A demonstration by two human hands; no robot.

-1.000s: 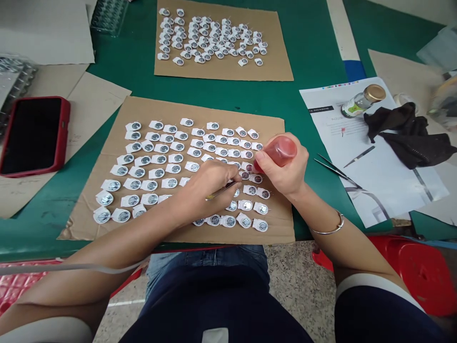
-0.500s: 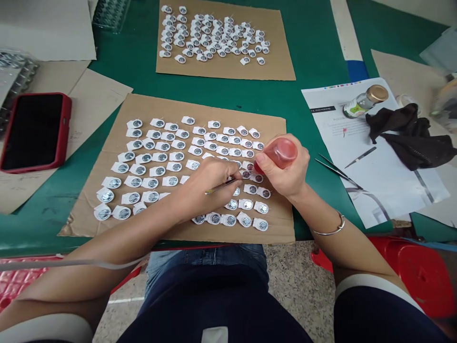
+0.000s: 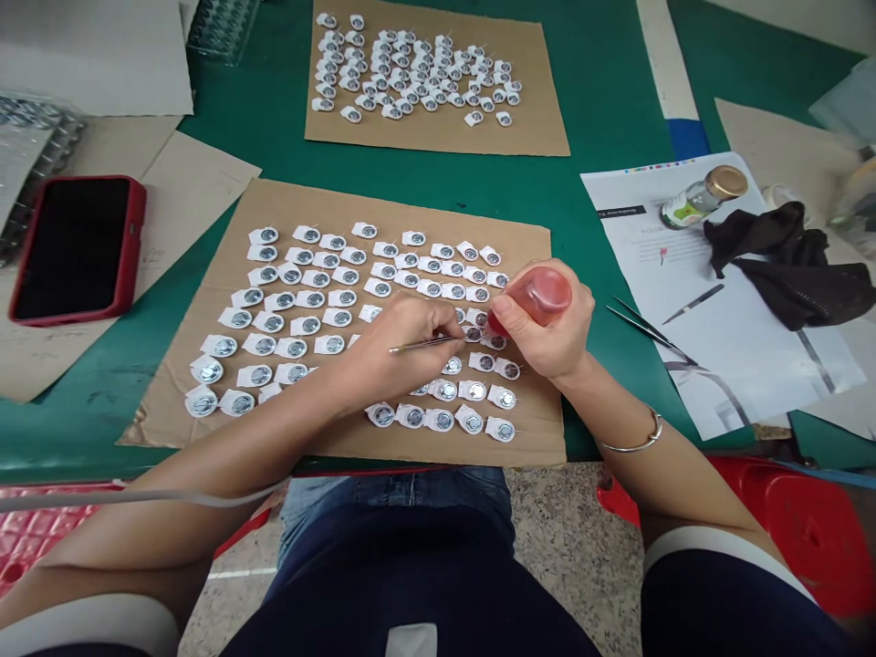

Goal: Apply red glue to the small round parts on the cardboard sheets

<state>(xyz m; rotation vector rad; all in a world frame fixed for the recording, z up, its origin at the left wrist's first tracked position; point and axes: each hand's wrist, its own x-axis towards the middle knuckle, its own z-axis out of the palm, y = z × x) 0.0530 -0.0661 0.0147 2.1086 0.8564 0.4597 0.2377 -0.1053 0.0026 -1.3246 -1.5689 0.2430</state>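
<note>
In the head view, my left hand [image 3: 417,342] pinches a pair of slim metal tweezers [image 3: 421,345], their back end pointing left and their tips hidden by my fingers. My right hand [image 3: 554,328] is wrapped round a translucent red squeeze bottle [image 3: 544,290], which is tilted with its lower end towards my left fingertips. Both hands are over a cardboard sheet [image 3: 198,306] bearing rows of small round silver parts on white tabs [image 3: 329,344]. My left hand and forearm cover some of these. What lies between the two hands is hidden.
A second cardboard sheet [image 3: 438,137] with similar parts lies farther back. At left is a phone in a red case [image 3: 75,251]. Another pair of tweezers [image 3: 650,333], a printed sheet [image 3: 753,365], a small glass jar [image 3: 702,196] and black cloth [image 3: 794,265] lie at right.
The tweezers in my left hand lie slightly flatter, their back end a little higher. My right hand and the bottle hold nearly still. The whole view has shifted slightly.
</note>
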